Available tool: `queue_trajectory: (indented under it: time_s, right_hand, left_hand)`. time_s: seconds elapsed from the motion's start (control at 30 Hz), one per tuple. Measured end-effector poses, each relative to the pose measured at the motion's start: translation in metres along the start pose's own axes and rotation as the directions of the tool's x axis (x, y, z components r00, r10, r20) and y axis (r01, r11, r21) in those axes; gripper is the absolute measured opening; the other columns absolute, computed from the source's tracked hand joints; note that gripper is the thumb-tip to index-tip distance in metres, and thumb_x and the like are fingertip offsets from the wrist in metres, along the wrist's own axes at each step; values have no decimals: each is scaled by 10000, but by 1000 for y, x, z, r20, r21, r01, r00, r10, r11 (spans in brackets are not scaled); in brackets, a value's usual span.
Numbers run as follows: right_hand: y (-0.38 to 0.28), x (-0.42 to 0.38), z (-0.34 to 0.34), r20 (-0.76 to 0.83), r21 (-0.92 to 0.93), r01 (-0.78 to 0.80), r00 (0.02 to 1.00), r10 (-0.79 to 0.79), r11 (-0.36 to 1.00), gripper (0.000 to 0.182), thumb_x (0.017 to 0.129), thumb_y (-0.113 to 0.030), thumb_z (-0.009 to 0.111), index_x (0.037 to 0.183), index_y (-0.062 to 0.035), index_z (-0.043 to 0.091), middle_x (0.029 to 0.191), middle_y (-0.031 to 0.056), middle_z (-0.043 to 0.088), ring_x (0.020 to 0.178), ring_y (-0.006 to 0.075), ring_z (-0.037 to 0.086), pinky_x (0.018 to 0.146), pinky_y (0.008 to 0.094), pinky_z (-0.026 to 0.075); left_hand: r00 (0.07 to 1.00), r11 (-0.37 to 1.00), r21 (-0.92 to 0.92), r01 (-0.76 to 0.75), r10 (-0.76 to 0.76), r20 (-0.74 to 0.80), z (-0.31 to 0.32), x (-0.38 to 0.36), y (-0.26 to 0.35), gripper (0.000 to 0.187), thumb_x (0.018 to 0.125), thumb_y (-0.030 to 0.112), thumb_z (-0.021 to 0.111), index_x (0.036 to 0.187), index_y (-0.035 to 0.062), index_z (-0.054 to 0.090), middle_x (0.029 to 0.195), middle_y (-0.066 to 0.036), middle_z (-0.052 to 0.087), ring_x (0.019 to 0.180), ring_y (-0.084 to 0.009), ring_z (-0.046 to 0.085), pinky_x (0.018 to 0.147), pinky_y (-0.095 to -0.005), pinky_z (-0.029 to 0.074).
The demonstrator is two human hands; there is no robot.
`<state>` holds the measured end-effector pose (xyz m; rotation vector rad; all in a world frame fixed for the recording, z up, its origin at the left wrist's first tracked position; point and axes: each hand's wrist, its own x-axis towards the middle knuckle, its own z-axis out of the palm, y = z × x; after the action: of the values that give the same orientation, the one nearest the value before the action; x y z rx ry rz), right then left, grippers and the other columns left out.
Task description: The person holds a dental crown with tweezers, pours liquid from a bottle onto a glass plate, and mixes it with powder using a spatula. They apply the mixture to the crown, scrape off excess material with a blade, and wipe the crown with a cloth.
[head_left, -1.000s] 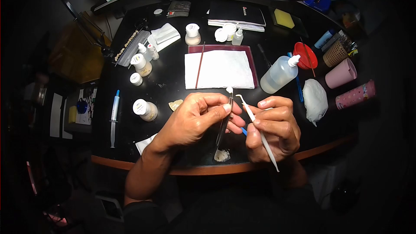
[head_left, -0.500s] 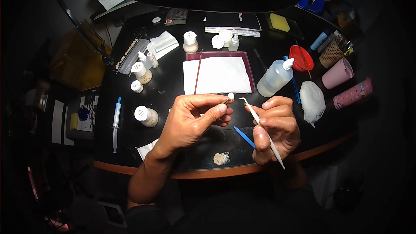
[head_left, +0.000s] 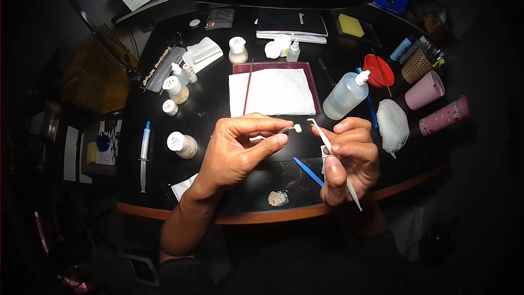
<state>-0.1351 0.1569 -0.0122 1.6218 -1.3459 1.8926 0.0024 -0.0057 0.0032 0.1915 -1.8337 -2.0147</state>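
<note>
My left hand (head_left: 240,150) is closed, thumb against fingers, on a thin metal holder. At its tip sits a small white piece (head_left: 297,128) that looks like a tooth crown. Between the fingers of my right hand (head_left: 352,158) is a slim white dental instrument (head_left: 323,135) with a hooked tip. That tip points toward the crown, with a gap between them. A blue stick-like tool (head_left: 308,172) shows beside the right hand, its lower end hidden. Behind both hands lies a folded white paper towel (head_left: 278,93) on a dark red tray (head_left: 312,76), with a thin brush (head_left: 248,87) across it.
A squeeze bottle (head_left: 345,95) stands right of the tray, near a red bowl (head_left: 382,72) and a white bag-like bundle (head_left: 393,125). On the left are a powder jar (head_left: 183,145), a syringe (head_left: 144,155) and several small bottles. A beige lump (head_left: 278,198) lies by the front edge.
The crown has turned from pointing upward to lying sideways, and shifted slightly right. The white instrument has moved slightly right and its tip is a little higher.
</note>
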Motion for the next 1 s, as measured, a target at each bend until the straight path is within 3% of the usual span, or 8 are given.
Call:
queue_trajectory:
  time_s: [0.47, 0.63, 0.7, 0.77, 0.9, 1.0]
  right_hand:
    - [-3, 5, -4, 56, -71, 20, 998, -16, 997, 252, 791, -13, 615, 1038, -11, 563, 902, 105, 584, 982, 241, 504, 785, 344, 665]
    - [-5, 5, -11, 60, -117, 19, 998, -12, 993, 254, 784, 2, 610, 1034, -15, 565, 898, 99, 592, 969, 245, 512, 835, 382, 562]
    - [-7, 5, -11, 29, -129, 8, 1000, -4, 992, 250, 775, 26, 601, 1019, -20, 573, 894, 92, 603, 937, 244, 524, 885, 406, 464]
    - [-4, 2, -9, -36, -124, -18, 999, 14, 992, 247, 770, 34, 606, 1008, -25, 583, 893, 84, 607, 917, 239, 531, 902, 398, 469]
    - [-32, -23, -14, 137, -205, -151, 974, 181, 967, 256, 746, 70, 637, 982, -25, 613, 820, 81, 638, 850, 239, 561, 865, 387, 491]
    - [-46, -57, -13, 261, -207, -223, 926, 274, 952, 203, 688, 66, 699, 856, -37, 647, 733, 61, 667, 791, 240, 586, 787, 358, 512]
  left_hand:
    - [1000, 999, -41, 1, -1, 5, 0, 0, 2, 241, 908, -22, 775, 1149, -20, 767, 1106, -105, 726, 1020, -144, 694, 900, -275, 595]
    - [999, 999, 20, -33, 33, -7, -4, 3, 0, 231, 910, -7, 781, 1141, -16, 775, 1083, -95, 743, 971, -109, 689, 837, -229, 570]
    - [997, 999, -14, -45, 44, -68, -3, 4, -5, 214, 914, 18, 787, 1126, -10, 784, 1049, -90, 770, 917, -79, 683, 794, -198, 540]
    - [992, 998, 48, -44, 49, -119, -9, 6, -6, 214, 916, 30, 788, 1125, -11, 783, 1018, -90, 784, 885, -79, 694, 794, -204, 546]
    - [974, 986, 150, -78, 108, -201, -14, 9, -10, 228, 943, 30, 749, 1167, -4, 773, 988, -62, 752, 913, -86, 681, 831, -212, 521]
    - [970, 987, 125, -100, 125, -209, -17, 9, -10, 238, 939, 39, 756, 1173, -3, 770, 1015, -90, 777, 888, -75, 692, 829, -205, 531]
